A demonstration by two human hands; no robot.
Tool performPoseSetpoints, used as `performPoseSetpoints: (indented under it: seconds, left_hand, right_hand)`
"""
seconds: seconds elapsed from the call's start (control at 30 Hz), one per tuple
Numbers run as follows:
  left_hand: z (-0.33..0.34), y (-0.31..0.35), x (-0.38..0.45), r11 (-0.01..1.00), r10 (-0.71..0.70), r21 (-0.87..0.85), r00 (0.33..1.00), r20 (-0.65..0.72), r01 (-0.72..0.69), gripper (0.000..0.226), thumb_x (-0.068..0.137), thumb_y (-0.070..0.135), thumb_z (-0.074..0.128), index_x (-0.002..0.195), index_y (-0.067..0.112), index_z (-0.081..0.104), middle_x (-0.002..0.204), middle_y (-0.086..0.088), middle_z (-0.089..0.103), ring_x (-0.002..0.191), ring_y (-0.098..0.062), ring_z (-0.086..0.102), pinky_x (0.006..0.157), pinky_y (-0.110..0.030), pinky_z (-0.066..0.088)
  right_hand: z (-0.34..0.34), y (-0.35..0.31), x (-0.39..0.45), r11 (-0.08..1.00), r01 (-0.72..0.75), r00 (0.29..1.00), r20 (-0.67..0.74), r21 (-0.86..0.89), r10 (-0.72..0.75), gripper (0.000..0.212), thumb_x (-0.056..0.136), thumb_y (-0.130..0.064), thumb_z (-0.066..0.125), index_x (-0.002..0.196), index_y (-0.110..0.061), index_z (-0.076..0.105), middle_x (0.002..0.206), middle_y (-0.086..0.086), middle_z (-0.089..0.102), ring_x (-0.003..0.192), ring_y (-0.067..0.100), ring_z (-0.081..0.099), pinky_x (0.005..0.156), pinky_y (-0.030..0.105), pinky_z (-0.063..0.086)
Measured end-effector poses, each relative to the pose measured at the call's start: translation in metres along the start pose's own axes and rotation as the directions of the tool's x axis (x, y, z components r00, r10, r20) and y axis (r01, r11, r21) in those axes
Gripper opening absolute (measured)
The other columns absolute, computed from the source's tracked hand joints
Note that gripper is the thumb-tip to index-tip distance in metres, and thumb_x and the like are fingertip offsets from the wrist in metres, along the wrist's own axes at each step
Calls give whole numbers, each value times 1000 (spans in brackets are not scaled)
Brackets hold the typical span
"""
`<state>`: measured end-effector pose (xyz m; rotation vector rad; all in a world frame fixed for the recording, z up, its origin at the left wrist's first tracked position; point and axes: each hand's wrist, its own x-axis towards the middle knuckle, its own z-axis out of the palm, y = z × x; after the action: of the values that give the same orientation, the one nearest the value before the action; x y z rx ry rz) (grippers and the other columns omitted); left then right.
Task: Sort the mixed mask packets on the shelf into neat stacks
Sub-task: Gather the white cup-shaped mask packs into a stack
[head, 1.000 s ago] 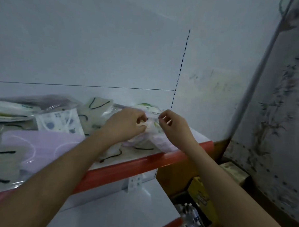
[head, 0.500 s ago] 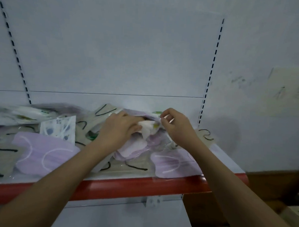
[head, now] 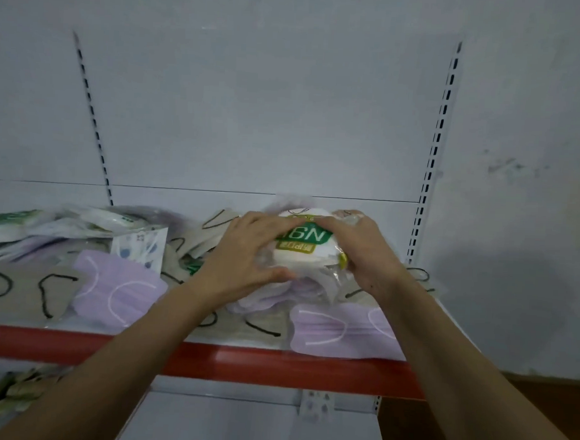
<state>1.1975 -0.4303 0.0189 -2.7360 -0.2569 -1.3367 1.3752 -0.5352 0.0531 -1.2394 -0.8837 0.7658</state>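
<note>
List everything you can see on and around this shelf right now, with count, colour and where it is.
N95 mask packet: one, white with green label, on the pile at centre, between both hands.
Purple mask packets: at least two, lilac, shelf front left and front right.
Beige mask packets: several, beige with black loops, shelf left and centre.
Patterned mask packet: one, white with blue prints, behind the left purple one.
Green-labelled packets: a few, white, far left rear.
Shelf: one, red front edge.
Left hand: holds the packet's left side.
Right hand: holds its right side.

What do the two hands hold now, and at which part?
Both hold one white mask packet with a green label: left hand at its left edge, right hand at its right edge.
</note>
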Motion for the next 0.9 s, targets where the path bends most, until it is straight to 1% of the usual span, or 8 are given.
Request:
performPoseSetpoints:
  seconds: [0.17,0.27,0.37,0.5,0.57,0.7,0.8,0.9]
  left_hand:
    - [-11,6,17,711,-515,-518,854,79,476,50,89,66,42,128,38,55,114,18,63,102,2,57,83,-12,45]
    - [-10,14,36,474,-649,-675,742,167,566,37,98,54,45,114,30,67,94,15,72,87,-9,62,73,-22,49]
    - [-13,27,56,96,-570,-795,688,449,598,73,84,74,40,130,22,62,120,-6,72,110,-26,67,91,-45,54]
    - [-12,31,71,56,-595,-854,705,387,517,45,86,25,69,127,8,61,115,-15,72,99,-31,71,78,-41,61]
    - [-13,20,74,21,-665,-895,674,321,447,41,89,11,65,129,6,59,117,-15,72,102,-31,71,79,-41,61]
    - [-19,-6,66,-22,-790,-905,547,276,425,32,94,12,63,125,10,62,110,-11,75,97,-27,73,73,-39,61]
    - [-12,-15,55,-43,-834,-868,460,304,495,25,94,19,66,118,14,66,101,-8,77,88,-23,75,65,-35,60]
    - [-6,-16,44,-46,-850,-847,425,311,529,33,89,15,71,122,14,64,108,-10,75,96,-27,73,68,-36,59]
  right_hand:
    - [-40,-43,8,948,196,978,-16,-252,-207,12,91,-10,59,92,-1,67,92,10,66,62,4,63,54,13,47]
    - [-48,-56,10,966,250,967,-29,-59,-252,10,92,-6,57,89,-14,62,84,4,69,62,9,68,51,17,50]
    - [-37,-52,12,960,253,967,-5,123,-254,14,94,-1,56,104,-11,55,72,5,70,57,11,70,47,20,52]
    - [-20,-46,18,919,226,951,132,324,-280,16,100,-21,53,112,-11,55,104,15,68,86,23,73,67,34,60]
    - [-27,-45,29,901,160,966,124,403,-227,42,103,-45,40,122,-11,57,112,9,66,97,24,67,80,36,56]
    - [-53,-20,53,891,295,941,-58,-344,-334,29,101,-42,48,114,-19,59,113,-1,66,105,20,63,82,30,50]
    - [-68,15,63,622,286,956,171,-729,-240,56,87,-53,66,135,-28,50,139,-4,51,128,16,46,102,38,44]
    - [-66,40,63,426,338,933,359,-839,-32,79,83,-46,75,150,-25,39,151,-4,42,140,17,37,115,28,28]
